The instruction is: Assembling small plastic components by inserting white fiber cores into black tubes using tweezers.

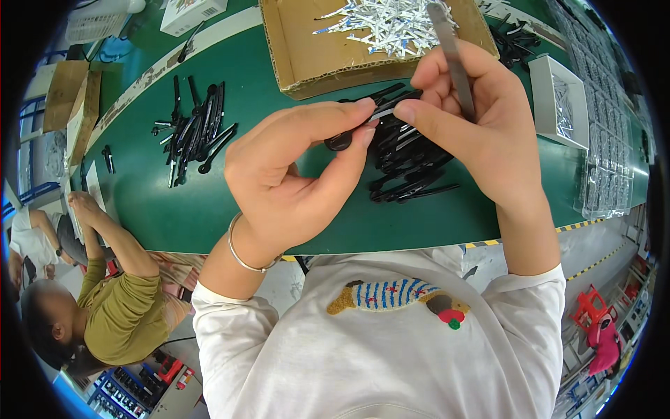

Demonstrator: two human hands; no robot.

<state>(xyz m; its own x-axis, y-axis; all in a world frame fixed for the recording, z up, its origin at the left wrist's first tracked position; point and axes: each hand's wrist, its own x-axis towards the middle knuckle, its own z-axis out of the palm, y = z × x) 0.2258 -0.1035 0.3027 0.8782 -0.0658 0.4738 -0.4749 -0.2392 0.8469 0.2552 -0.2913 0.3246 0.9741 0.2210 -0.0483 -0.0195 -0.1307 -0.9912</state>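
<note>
Green desk (pixel 139 216) fills my remote view, and above it the left hand (pixel 286 167) pinches a slim black piece (pixel 340 142) between thumb and forefinger, while the right hand (pixel 492 119) has its thumb at the other end and grips a flat grey tool (pixel 453 63). A loose pinch, I judge, could drop the piece among lookalikes in the black pile (pixel 412 171) beneath, and a careless swing could knock the tool against the cardboard box (pixel 384 73). Outward, I have room between the left pile (pixel 195 133) and the desk's near edge, which runs close to both wrists.
</note>
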